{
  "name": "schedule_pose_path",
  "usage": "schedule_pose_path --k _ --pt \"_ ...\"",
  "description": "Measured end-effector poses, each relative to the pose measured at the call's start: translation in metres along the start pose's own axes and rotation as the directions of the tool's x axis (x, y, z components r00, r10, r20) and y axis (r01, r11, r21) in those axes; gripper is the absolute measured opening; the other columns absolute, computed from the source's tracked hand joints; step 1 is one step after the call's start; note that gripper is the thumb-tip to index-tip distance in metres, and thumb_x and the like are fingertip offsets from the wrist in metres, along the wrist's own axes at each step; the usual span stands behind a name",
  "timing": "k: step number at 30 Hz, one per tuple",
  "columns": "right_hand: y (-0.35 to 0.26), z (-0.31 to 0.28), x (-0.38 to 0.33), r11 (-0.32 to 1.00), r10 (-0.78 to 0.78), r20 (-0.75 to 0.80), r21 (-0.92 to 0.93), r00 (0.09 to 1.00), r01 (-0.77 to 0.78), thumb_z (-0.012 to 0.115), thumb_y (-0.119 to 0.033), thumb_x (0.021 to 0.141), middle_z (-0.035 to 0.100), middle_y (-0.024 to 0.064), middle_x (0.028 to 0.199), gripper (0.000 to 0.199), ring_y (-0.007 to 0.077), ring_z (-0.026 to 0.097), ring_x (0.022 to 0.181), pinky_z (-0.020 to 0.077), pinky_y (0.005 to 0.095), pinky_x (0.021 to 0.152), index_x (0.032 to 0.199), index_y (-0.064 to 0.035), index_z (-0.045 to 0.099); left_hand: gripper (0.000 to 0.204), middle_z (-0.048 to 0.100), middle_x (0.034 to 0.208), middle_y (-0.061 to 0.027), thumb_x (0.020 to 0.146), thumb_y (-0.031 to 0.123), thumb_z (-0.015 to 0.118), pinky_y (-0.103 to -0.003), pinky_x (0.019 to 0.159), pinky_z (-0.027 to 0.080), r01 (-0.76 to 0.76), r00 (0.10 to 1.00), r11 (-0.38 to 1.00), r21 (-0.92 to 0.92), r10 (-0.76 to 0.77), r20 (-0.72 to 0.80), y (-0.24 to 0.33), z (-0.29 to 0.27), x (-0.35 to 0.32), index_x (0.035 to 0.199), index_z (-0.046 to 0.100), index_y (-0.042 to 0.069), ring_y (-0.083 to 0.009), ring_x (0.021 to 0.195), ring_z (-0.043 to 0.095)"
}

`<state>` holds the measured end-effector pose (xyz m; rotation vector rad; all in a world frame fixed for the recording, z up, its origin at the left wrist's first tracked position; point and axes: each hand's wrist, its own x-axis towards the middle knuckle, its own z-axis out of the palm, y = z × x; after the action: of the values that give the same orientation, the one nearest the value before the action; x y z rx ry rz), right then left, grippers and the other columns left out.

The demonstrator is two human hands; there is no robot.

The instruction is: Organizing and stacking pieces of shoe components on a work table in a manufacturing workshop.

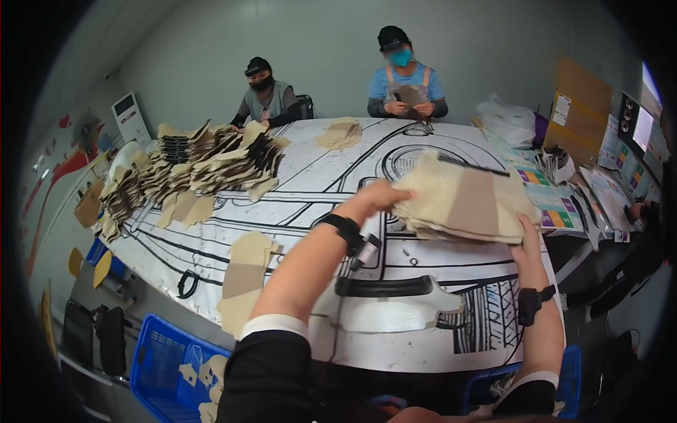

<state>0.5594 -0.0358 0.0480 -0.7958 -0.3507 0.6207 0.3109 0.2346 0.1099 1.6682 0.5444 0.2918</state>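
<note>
My left hand [383,195] grips the left edge of a stack of cut fabric pieces [469,197], cream with a brown band across the middle. At the stack's lower right corner, my right hand [525,236] is closed on it, its thumb on the upper face. The stack is held above the right part of the table, its layers showing along the near edge. Below it on the table lies a white curved template [381,310] with a black strip [384,285] along its top. Left of my left forearm is another cream and brown fabric piece [245,278].
Large heaps of fabric pieces [226,162] cover the table's far left. A smaller pile [340,132] lies at the far side, where two people sit and stand. Blue crates [151,374] stand below the near edge. Papers [557,211] and cardboard [580,113] are at right.
</note>
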Motion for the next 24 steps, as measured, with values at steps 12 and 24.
schedule_pose_path --k 12,24 --pt "0.221 0.337 -0.026 0.989 0.142 0.296 0.000 0.944 -0.149 0.064 -0.005 0.075 0.052 0.0111 0.113 0.050 0.0203 0.052 0.101 0.0428 0.0309 0.087 0.118 0.0010 0.039 0.081 0.056 0.092 -0.0166 0.067 0.022 0.076 -0.027 0.056 0.045 -0.186 0.681 0.982 -0.032 0.105 -0.725 -0.039 -0.318 -0.185 0.121 0.028 -0.017 -0.0159 0.071 0.055" --pt "0.421 0.338 -0.023 0.915 0.358 0.016 -0.204 0.934 -0.347 0.066 -0.001 0.071 0.035 0.0167 0.123 0.085 0.0263 0.047 0.106 0.0451 0.0407 0.083 0.128 -0.0074 0.004 0.058 0.055 0.102 -0.0184 0.074 0.020 0.069 -0.031 0.059 0.050 0.304 0.452 0.953 -0.005 -0.148 -0.880 -0.193 -0.382 -0.190 0.116 0.039 -0.007 -0.0232 0.079 0.059"
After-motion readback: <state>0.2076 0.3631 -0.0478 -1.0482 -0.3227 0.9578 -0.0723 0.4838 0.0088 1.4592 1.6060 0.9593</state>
